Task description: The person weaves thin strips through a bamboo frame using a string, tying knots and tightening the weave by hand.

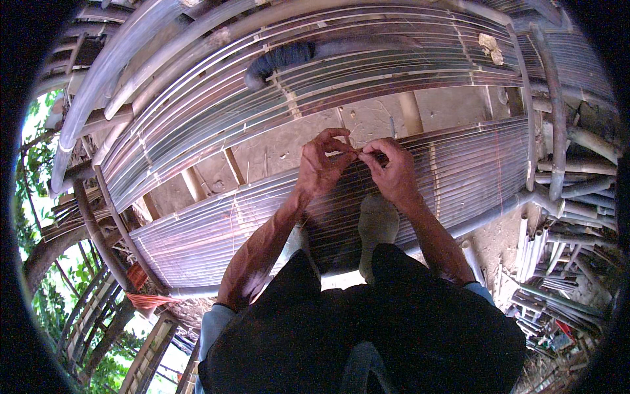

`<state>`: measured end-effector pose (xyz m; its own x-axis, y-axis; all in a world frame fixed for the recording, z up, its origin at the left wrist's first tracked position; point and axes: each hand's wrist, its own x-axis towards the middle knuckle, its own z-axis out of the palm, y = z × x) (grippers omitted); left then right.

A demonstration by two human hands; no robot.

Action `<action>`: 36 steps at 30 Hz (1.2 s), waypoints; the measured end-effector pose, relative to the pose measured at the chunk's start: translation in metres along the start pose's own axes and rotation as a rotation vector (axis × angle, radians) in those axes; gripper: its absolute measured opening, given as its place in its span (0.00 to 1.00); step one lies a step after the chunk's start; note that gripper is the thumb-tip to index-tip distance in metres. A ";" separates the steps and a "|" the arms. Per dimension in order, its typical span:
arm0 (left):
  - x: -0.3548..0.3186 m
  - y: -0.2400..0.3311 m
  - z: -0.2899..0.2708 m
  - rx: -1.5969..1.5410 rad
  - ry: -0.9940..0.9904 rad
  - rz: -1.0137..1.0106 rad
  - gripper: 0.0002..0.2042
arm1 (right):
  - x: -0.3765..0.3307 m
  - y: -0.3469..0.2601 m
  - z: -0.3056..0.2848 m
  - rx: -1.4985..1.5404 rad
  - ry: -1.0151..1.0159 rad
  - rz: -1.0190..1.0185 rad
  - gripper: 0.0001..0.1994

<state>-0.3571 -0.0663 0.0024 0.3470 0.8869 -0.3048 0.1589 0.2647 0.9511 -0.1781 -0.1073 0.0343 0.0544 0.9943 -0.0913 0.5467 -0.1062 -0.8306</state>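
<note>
A large curved frame of bamboo poles carries panels of thin bamboo slats. My left hand and my right hand meet at the top edge of the lower slat panel. Both pinch a thin strand or wire between the fingertips, right against the slats. My two feet rest on the slats just below my hands. An upper panel of slats lies beyond a gap that shows bare ground.
A thick bamboo pole curves along the upper left. A dark-wrapped pole end lies on the upper panel. Loose bamboo pieces are piled at the right. An orange cloth hangs at lower left, by green foliage.
</note>
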 end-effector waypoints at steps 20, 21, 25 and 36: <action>0.006 0.000 -0.009 0.291 -0.074 0.065 0.11 | -0.005 0.009 0.008 0.128 -0.066 0.120 0.08; 0.006 0.008 -0.008 0.291 -0.078 0.015 0.09 | -0.007 0.009 0.009 0.193 -0.065 0.244 0.09; -0.004 0.007 0.002 0.229 0.047 0.107 0.05 | -0.012 0.022 0.013 0.296 -0.050 0.298 0.10; -0.027 0.004 0.011 0.725 -0.028 0.423 0.07 | -0.020 0.006 0.008 1.185 -0.119 0.643 0.06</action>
<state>-0.3558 -0.0935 0.0142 0.5322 0.8444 0.0608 0.5612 -0.4056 0.7215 -0.1826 -0.1283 0.0273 -0.0796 0.7676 -0.6360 -0.5945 -0.5487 -0.5878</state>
